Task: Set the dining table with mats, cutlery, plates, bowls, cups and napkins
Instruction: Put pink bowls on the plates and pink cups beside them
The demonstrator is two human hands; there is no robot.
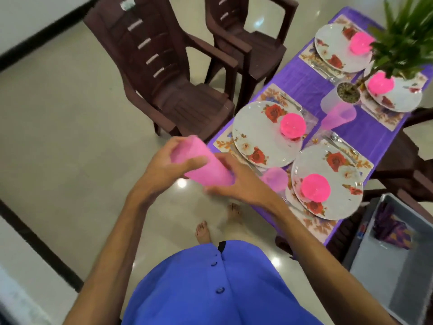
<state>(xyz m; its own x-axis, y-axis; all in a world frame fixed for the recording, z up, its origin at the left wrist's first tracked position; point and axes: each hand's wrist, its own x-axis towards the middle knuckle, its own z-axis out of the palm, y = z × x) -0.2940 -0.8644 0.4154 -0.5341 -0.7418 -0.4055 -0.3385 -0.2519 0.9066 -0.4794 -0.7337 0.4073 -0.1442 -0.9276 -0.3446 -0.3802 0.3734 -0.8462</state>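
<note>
Pink cup stack (201, 164) between both hands, off the table edge (212, 143).

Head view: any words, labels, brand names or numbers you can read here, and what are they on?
No legible text anywhere.
Sticker on the back of the nearest brown plastic chair: too blurred to read.
Small coloured item in the grey bin: too small and blurred to tell whether it carries print.
Pink cups in both hands, floral plates, placemats: patterns only, no lettering.
</note>
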